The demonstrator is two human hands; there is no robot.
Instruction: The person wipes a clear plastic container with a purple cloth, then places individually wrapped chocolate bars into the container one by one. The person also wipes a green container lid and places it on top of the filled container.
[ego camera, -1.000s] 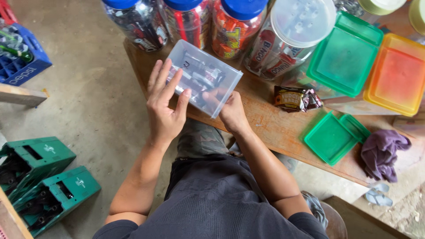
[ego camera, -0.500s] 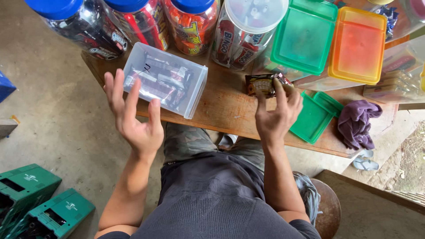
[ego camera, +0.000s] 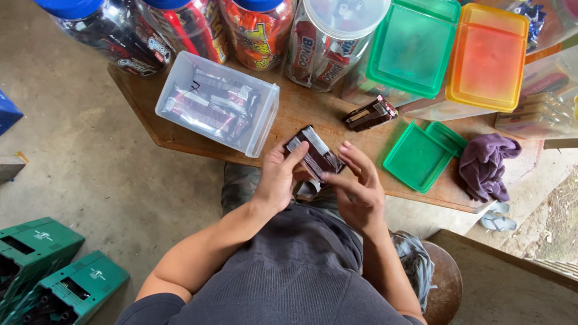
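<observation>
- Just above the middle of the frame, a dark, flat snack packet with a pale stripe sits between both hands, over the near edge of the wooden table.
- The left hand pinches the packet's left end, thumb on top; the right hand holds its lower right end with fingers loosely curled.
- To the right of centre, a second dark packet lies alone on the table.
- Upper left of centre: a clear rectangular box full of dark and red wrappers.
- Along the top edge: clear jars with blue lids, one jar with a clear lid, then a green-lidded container and an orange-lidded container.
- Right of centre: a loose green lid beside a purple cloth.
- Lower left corner: green crates on the concrete floor.
</observation>
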